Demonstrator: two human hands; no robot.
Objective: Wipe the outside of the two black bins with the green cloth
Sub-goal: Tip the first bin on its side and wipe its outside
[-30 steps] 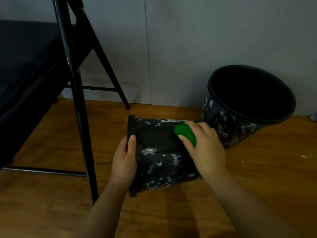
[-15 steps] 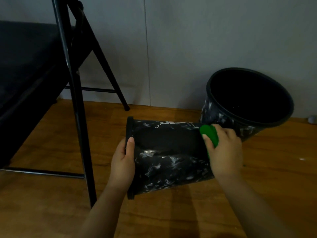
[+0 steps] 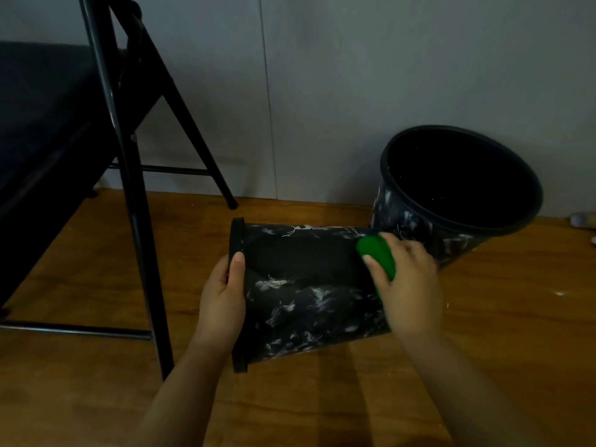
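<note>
A black bin with white smears lies on its side on the wooden floor, its rim pointing left. My left hand grips that rim, thumb over the edge. My right hand holds the green cloth against the bin's side near its base end. A clean dark patch runs along the upper part of the bin. The second black bin stands behind and to the right, tilted toward me, with white smears on its wall.
A black folding chair stands at the left, its front leg close to my left hand. A grey wall runs behind the bins. Small pale objects lie by the wall at far right.
My right hand swept the green cloth to the right along the lying bin, from its middle to its base end, and has stayed there. The left hand kept its grip on the rim.
</note>
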